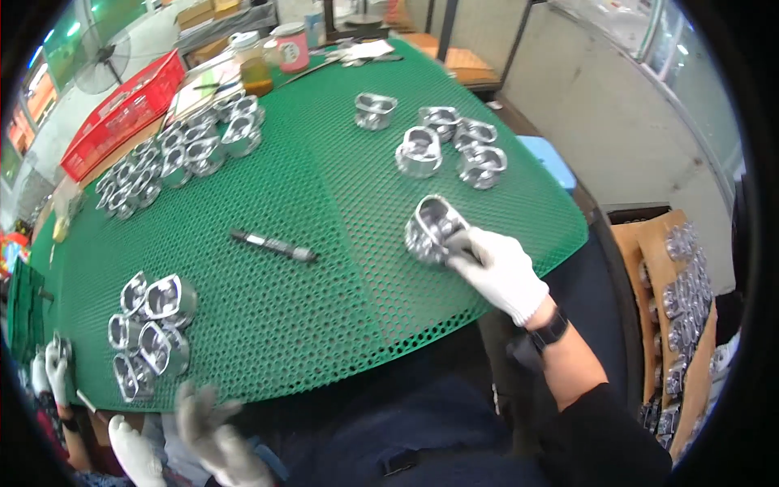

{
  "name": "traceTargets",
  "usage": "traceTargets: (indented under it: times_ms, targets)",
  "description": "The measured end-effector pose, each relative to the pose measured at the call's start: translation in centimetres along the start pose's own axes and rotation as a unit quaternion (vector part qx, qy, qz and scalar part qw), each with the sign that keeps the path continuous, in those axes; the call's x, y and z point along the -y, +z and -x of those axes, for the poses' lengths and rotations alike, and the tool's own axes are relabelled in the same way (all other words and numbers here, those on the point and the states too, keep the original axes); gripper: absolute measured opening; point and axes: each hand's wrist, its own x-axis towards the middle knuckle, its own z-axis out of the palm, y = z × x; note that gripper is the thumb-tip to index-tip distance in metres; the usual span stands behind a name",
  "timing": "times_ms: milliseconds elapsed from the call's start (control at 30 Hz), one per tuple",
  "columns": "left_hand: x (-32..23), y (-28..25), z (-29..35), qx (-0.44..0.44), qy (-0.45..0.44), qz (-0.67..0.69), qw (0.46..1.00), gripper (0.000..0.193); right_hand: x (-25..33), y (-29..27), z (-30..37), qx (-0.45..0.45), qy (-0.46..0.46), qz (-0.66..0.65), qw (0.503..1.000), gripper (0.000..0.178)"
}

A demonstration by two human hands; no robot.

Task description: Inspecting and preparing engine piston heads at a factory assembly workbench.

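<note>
My right hand (501, 272), in a white knit glove, is closed on the near rim of a silver metal piston (422, 235). The piston is tilted, its hollow side up, over the right part of the green mesh mat. Blurred by motion, my gloved left hand (213, 430) is off the mat's front edge at lower left. Its fingers look spread, and I see nothing in them. Nearest to it on the mat is a cluster of several pistons (165, 349). A black marker pen (273, 245) lies between the two hands.
More pistons stand in a right-hand group (419, 152) and in rows (203, 154) at the back left. A red crate (126, 114) and a jar of amber liquid (255, 73) sit behind. Another person's gloved hands (55, 369) are at far left. Cardboard-divided pistons (682, 304) are at right.
</note>
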Motion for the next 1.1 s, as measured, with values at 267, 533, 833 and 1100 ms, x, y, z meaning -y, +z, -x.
traceTargets:
  times_ms: [267,533,833,1100]
  targets:
    - [-1.7,5.8,2.7,0.135,-0.173,0.4,0.89,0.074,11.0,4.6,3.2,0.401,-0.174,-0.28,0.855,0.04]
    - [0.1,2.1,1.9,0.131,-0.094,0.355,0.921,0.076,11.1,2.8,2.5,0.317,-0.333,0.007,0.888,0.029]
    - [-0.6,1.8,2.3,0.179,-0.164,0.336,0.91,0.072,12.1,2.1,1.6,0.379,-0.325,0.0,0.867,0.023]
    - [-1.4,1.4,2.1,0.229,-0.497,0.576,0.607,0.077,12.1,3.1,1.4,0.074,-0.44,0.16,0.881,0.021]
